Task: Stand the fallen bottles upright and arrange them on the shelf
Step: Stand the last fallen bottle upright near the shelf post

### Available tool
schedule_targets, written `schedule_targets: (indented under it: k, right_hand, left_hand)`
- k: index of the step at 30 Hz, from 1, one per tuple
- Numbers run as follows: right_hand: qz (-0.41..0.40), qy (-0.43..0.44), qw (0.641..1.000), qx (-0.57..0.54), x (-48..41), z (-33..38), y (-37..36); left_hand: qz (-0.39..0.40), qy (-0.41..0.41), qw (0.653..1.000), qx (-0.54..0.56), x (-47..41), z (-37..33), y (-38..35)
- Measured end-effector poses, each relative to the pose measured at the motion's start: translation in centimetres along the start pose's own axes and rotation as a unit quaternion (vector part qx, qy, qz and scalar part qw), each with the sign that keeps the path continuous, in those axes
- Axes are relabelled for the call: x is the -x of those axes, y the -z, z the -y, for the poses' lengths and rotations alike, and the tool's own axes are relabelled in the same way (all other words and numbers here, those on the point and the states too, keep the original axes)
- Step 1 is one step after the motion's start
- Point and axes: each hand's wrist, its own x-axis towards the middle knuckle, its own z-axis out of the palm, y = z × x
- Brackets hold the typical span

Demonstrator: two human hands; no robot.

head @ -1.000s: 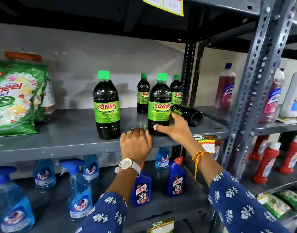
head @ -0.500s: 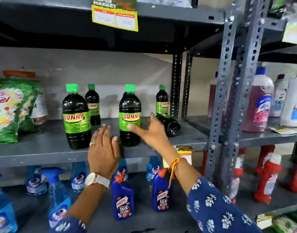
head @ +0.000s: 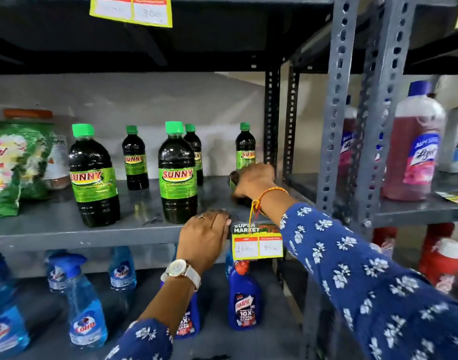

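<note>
Dark Sunny bottles with green caps stand on the grey middle shelf (head: 54,229): two large ones (head: 92,178) (head: 177,175) in front, three small ones (head: 135,159) (head: 195,152) (head: 245,149) behind. One small bottle lies fallen (head: 233,179) at the shelf's right end, mostly hidden under my right hand (head: 253,181), which is closed around it. My left hand (head: 205,237) rests curled on the shelf's front edge, holding nothing.
A green detergent bag (head: 12,167) sits at the shelf's left. A yellow price tag (head: 257,245) hangs from the shelf edge. Blue Colin sprays (head: 85,307) and Harpic bottles (head: 244,300) fill the shelf below. A perforated upright (head: 334,126) separates pink Lizol bottles (head: 414,149) on the right.
My right hand has moved right from the large front bottle onto the fallen small bottle and closed on it. My left hand has settled back on the shelf edge.
</note>
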Motion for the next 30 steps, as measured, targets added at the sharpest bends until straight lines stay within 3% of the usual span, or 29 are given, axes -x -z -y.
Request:
schedule_targets:
  k: [3, 6, 9, 11, 15, 23, 30]
  right_hand:
    - [-0.048, -0.026, 0.985, -0.165, 0.8, -1.8, -0.6]
    - [-0.085, -0.071, 0.915, -0.388, 1.6, -3.3, -2.7]
    - [-0.109, -0.045, 0.857, -0.501, 1.8, -3.8, -4.7]
    - [-0.115, -0.02, 0.848, -0.517, 1.7, -4.1, -5.0]
    - [-0.067, 0.021, 0.865, -0.497, 1.2, -4.0, -5.6]
    - [-0.043, 0.003, 0.846, -0.532, 0.8, -3.9, -6.1]
    - [-0.016, -0.011, 0.775, -0.632, 0.5, -4.6, -6.1]
  left_hand:
    - [-0.026, 0.011, 1.0, -0.013, 0.1, -0.3, -0.4]
    - [-0.03, 0.015, 0.999, -0.025, 0.3, -0.3, -0.8]
    - [-0.007, 0.016, 1.0, -0.011, 0.4, 0.0, -1.2]
    - [-0.001, 0.016, 1.0, -0.004, 0.5, 0.1, -1.4]
    - [-0.008, 0.019, 1.0, 0.002, 0.5, -0.1, -1.3]
    - [-0.024, 0.024, 0.999, -0.024, 0.6, -0.2, -1.4]
    - [-0.043, 0.028, 0.998, -0.022, 0.6, -0.2, -1.6]
